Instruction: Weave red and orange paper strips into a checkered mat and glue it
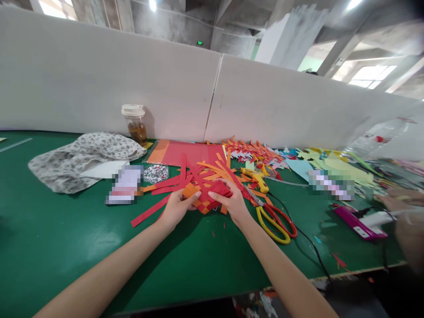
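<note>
Both my hands grip one red and orange woven paper piece (pixel 206 204) above the green table. My left hand (pixel 180 204) pinches its orange left side between thumb and fingers. On the red right side, my right hand (pixel 233 201) is closed, thumb on top; the fingers beneath are partly hidden. Long red and orange paper strips (pixel 175 181) fan out around and behind the piece. Just right of my right hand lie scissors (pixel 274 223) with one yellow and one red handle. A yellow glue gun (pixel 256 177) rests behind them.
At the left are a patterned cloth (pixel 79 161), a phone (pixel 126 183) and a lidded drink bottle (pixel 135 123). Finished-looking woven pieces (pixel 255 150) pile up near the white partition (pixel 132 66). A black cord (pixel 306 236) crosses the right side, near a purple tool (pixel 359 223) and another person's hand (pixel 402 198).
</note>
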Motion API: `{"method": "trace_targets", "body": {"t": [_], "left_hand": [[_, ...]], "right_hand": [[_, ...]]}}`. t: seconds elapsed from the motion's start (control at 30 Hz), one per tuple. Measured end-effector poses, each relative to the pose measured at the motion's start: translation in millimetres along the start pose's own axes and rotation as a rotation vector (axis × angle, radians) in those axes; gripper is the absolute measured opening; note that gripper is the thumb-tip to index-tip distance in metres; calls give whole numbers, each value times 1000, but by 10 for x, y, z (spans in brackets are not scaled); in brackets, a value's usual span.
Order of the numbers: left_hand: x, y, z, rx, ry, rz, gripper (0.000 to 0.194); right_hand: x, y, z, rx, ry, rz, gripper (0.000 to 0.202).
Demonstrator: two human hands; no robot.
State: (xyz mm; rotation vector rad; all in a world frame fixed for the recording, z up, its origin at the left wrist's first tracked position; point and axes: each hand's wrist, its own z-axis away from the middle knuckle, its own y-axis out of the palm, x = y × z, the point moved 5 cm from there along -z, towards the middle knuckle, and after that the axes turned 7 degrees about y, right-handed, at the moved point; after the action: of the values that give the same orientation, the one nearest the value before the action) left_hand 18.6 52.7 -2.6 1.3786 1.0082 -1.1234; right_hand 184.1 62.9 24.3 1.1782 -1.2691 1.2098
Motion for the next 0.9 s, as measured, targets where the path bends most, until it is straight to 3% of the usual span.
{"method": "trace_targets", "body": {"t": [0.27,0.57,0.77,0.9], "left_hand": [[-2,13,5,68,27,-54,28],[37,-34,-58,41,60,-4,25],[30,43,8,136,-41,40,41],[35,79,30,137,-15,18,33]], "right_hand": [[60,3,24,52,-58,104,36],[34,-9,-14,27,-73,172,32],[-24,-16,-12,8,-17,37,37],[-41,32,-4,38,16,-12,40]]}}
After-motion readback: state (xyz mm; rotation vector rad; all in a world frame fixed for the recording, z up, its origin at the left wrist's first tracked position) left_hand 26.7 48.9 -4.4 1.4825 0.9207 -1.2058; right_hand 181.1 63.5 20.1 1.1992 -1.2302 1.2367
